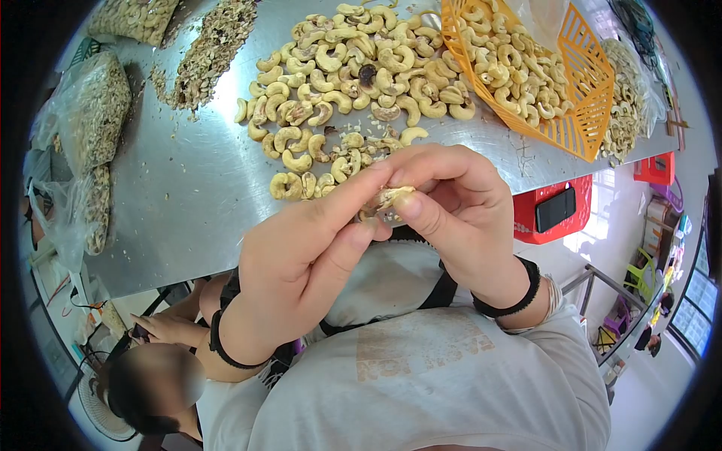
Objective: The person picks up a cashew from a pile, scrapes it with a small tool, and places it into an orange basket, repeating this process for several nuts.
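Observation:
My left hand (301, 248) and my right hand (459, 203) meet above the table's front edge. A pale cashew piece (392, 197) is pinched between the fingertips of both hands; part of it is hidden by the fingers. Just beyond my hands, a broad pile of cashews (338, 68) covers the metal table (180, 203), with small crumbs among its nearer nuts. One dark brown nut (367, 75) lies within the pile.
An orange basket (587, 83) of cashews stands at the back right, beside a bag of nuts (624, 105). Bags of fragments (98, 113) and loose skins (203, 52) are at left. A phone (556, 210) rests on a red stool (526, 218). Another person (150, 383) sits lower left.

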Demonstrator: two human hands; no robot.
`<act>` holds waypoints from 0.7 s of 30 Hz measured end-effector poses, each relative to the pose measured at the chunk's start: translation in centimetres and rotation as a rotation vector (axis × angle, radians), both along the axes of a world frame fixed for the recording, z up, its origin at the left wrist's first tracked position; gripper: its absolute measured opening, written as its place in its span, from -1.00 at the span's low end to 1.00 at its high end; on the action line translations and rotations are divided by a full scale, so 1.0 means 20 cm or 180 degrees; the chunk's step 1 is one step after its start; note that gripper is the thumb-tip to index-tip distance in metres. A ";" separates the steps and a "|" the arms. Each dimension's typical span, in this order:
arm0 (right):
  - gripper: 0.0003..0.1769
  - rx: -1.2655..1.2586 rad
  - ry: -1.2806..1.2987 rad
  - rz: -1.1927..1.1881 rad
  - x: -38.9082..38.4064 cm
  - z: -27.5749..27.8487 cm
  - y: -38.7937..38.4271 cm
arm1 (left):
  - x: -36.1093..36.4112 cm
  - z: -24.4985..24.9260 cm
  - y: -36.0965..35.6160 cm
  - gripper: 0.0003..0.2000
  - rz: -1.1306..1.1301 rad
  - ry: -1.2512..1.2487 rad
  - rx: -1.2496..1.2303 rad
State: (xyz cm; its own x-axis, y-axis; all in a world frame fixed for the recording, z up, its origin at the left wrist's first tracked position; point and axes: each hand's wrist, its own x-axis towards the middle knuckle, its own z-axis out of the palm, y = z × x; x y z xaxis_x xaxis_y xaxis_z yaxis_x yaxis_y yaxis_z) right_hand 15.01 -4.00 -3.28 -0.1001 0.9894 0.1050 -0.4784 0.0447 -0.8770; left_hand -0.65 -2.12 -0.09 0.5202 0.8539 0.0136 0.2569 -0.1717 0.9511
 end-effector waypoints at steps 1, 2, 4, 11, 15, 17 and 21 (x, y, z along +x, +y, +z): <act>-0.88 -0.0003 0.0000 0.0001 0.00 0.00 0.00 | 0.00 0.00 0.00 -0.67 0.0001 0.0000 -0.0003; -0.88 -0.0005 0.0002 -0.0019 0.00 0.00 0.00 | 0.00 0.00 0.00 -0.67 -0.0012 0.0002 -0.0018; -0.88 -0.0007 0.0004 -0.0041 0.00 0.00 0.00 | 0.00 -0.01 0.00 -0.66 -0.0027 0.0003 -0.0034; -0.86 0.0070 -0.0197 -0.0297 -0.02 -0.02 -0.01 | 0.00 -0.02 0.00 -0.67 -0.0062 0.0387 0.0636; -0.88 -0.0169 0.0283 0.0059 0.00 -0.01 0.00 | 0.00 -0.02 0.00 -0.69 0.0094 -0.0017 -0.0023; -0.88 -0.0216 0.0453 0.0137 0.00 -0.01 0.01 | 0.00 -0.01 0.00 -0.70 0.0157 -0.0131 -0.0254; -0.88 -0.0222 0.0611 0.0266 0.01 -0.02 0.01 | -0.01 0.01 0.00 -0.68 0.0048 -0.0063 -0.0335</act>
State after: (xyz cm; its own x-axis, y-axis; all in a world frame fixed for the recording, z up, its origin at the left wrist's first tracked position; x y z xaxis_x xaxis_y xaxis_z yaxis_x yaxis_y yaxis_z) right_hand 15.27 -3.75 -3.61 -0.1670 0.9840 0.0618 -0.6365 -0.0597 -0.7690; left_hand -0.83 -2.11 0.02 0.5078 0.8589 -0.0662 0.2396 -0.0669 0.9686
